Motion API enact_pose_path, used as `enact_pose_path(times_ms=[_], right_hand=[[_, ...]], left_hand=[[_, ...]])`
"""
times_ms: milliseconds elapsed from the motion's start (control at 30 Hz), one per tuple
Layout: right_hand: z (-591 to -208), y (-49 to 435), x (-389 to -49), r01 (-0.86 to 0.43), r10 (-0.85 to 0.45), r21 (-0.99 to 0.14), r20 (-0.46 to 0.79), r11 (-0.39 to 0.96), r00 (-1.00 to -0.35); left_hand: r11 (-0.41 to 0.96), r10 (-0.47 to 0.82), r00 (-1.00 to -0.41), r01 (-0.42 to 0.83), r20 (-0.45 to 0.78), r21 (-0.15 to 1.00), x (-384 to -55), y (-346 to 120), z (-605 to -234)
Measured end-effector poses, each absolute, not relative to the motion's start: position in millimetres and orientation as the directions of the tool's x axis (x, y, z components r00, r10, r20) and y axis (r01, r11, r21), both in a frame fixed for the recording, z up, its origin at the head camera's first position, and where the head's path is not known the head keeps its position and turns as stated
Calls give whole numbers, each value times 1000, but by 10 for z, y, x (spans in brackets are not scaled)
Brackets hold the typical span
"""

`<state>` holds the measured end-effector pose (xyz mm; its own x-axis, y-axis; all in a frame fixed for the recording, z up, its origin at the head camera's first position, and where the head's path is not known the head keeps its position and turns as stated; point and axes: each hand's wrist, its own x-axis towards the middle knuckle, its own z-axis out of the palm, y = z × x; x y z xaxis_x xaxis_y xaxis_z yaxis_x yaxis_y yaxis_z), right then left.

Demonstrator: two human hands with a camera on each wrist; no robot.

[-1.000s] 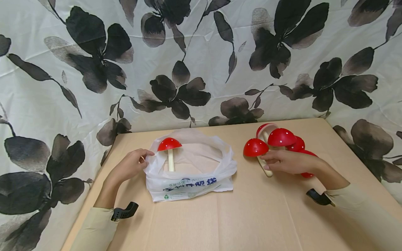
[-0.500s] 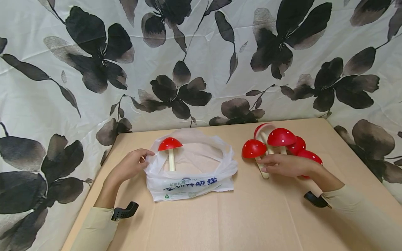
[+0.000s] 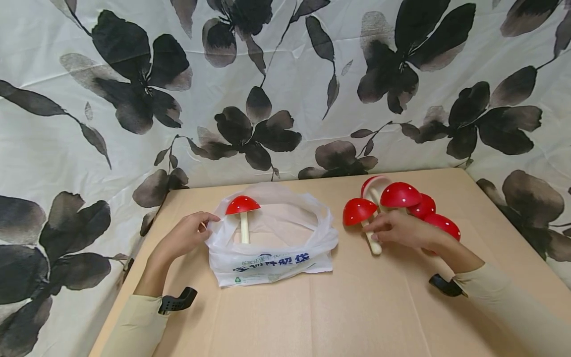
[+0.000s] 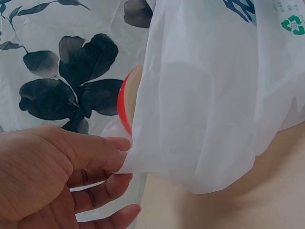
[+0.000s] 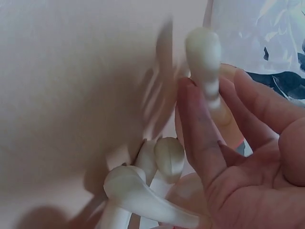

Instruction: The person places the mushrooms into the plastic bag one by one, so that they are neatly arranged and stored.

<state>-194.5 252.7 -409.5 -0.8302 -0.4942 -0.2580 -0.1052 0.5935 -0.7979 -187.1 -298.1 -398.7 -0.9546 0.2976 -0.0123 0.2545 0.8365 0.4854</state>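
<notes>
At the plastic bag's [image 3: 272, 270] left rim, my left hand [image 3: 183, 235] pinches the thin white film between thumb and fingers; the left wrist view shows this fold close up [image 4: 143, 160]. Inside the bag's mouth stands a toy mushroom [image 3: 243, 206] with a white-dotted red cap and cream stem. Over on the right, my right hand [image 3: 403, 229] holds the pale stem of another toy mushroom [image 3: 358, 212], its cap to the left and stem end pointing toward me. In the right wrist view that stem [image 5: 204, 57] runs between the fingers.
Several more red-capped mushrooms, one at the front [image 3: 442, 224], cluster just behind and beside the right hand. Their stems [image 5: 143, 191] show below it in the right wrist view. A flowered cloth [image 3: 285, 74] hangs behind the wooden table [image 3: 285, 322].
The right hand and the mushroom at its fingertips have shifted slightly left and toward me, away from the cluster. The left hand keeps its place at the bag's rim.
</notes>
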Motion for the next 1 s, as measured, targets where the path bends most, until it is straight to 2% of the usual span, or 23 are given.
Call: enact_pose_path(times_ms=[167, 500, 1000], right_hand=[[-4122, 2531, -1962, -102, -459, -802, -228, 588, -859], [-4147, 2541, -1987, -73, -446, -820, -232, 568, -865], [-3837, 2524, -2020, -89, -419, -811, -202, 578, -885]], left_hand=[[835, 300, -954, 264, 4, 483, -1827, -2967, -4003], [838, 286, -958, 254, 7, 483, -1752, -2924, -4026], [832, 292, -956, 263, 18, 489, -1722, -2915, -4028]])
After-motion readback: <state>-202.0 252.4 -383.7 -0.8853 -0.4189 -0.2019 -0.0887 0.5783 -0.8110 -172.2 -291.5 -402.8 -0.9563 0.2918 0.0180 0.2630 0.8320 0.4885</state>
